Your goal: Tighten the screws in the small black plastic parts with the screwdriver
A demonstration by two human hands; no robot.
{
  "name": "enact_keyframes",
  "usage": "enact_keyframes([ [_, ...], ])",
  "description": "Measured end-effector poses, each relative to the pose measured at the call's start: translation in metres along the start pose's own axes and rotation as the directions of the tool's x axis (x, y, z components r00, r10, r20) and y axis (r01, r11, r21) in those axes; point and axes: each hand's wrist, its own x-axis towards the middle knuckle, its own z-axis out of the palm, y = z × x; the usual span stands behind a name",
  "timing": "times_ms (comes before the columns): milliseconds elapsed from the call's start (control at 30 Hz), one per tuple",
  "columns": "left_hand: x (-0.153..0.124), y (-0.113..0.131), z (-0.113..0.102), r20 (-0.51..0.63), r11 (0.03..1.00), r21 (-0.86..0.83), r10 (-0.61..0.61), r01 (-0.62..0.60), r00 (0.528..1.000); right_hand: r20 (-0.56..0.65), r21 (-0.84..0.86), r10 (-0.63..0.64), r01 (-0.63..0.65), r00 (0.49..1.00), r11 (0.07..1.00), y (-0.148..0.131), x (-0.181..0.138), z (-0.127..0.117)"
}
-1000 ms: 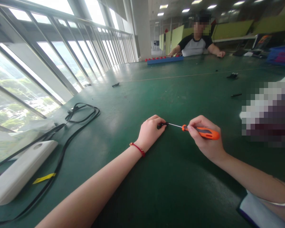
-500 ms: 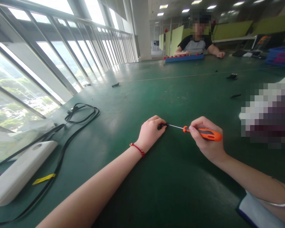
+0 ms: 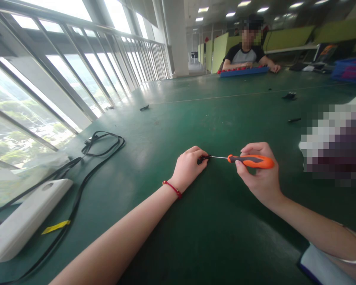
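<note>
On the green tabletop, my left hand (image 3: 188, 166) is closed on a small black part (image 3: 203, 159), mostly covered by the fingers. A screwdriver (image 3: 250, 161) with an orange and dark grey handle lies nearly level in my right hand (image 3: 262, 178). Its thin metal shaft points left, and the tip meets the black part at its right end. My right thumb presses the handle from below while the index finger is lifted over it. Too small to make out is whether a screw sits at the tip.
A white power strip (image 3: 29, 219) and a black cable (image 3: 86, 180) with a yellow tag (image 3: 56, 227) lie at left. Small black pieces (image 3: 289, 95) are scattered farther off. Across the table (image 3: 172, 126), a person (image 3: 245, 55) sits behind a blue tray (image 3: 245, 71). A blue basket (image 3: 350, 69) stands far right.
My right fingers have loosened and opened around the handle, and the screwdriver has turned and levelled slightly. My left hand stays put. Across the table, the blue tray has slid right.
</note>
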Motion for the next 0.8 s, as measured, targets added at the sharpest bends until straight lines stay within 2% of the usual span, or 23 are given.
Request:
enact_keyframes([
  [100,-0.0003,0.0001,-0.0001,0.003,1.000,-0.002,0.009,-0.009,1.000,-0.003,0.030,0.011,-0.011,1.000,0.999,-0.0005,-0.0015,0.0000],
  [233,-0.0006,0.0007,0.0004,0.006,0.999,0.010,0.033,-0.034,0.999,0.046,-0.092,0.060,-0.055,0.997,0.994,-0.0052,-0.0041,-0.0012],
  [400,0.0003,0.0010,0.0006,0.008,1.000,0.021,0.019,-0.019,1.000,-0.055,-0.050,-0.048,0.045,0.997,0.998,-0.0044,-0.0046,-0.0004],
  [467,0.0005,0.0008,0.0002,0.011,1.000,0.015,0.016,-0.016,1.000,-0.033,-0.051,-0.035,0.033,0.999,0.998,-0.0038,-0.0046,-0.0007],
  [600,0.0003,0.0000,-0.0003,0.021,1.000,-0.006,0.021,-0.021,1.000,0.020,-0.174,0.025,-0.022,0.999,0.985,-0.0055,-0.0061,-0.0016],
  [800,0.0003,-0.0009,0.0005,0.020,1.000,-0.002,0.027,-0.027,0.999,-0.068,-0.102,-0.082,0.075,0.994,0.992,-0.0063,-0.0058,0.0006],
])
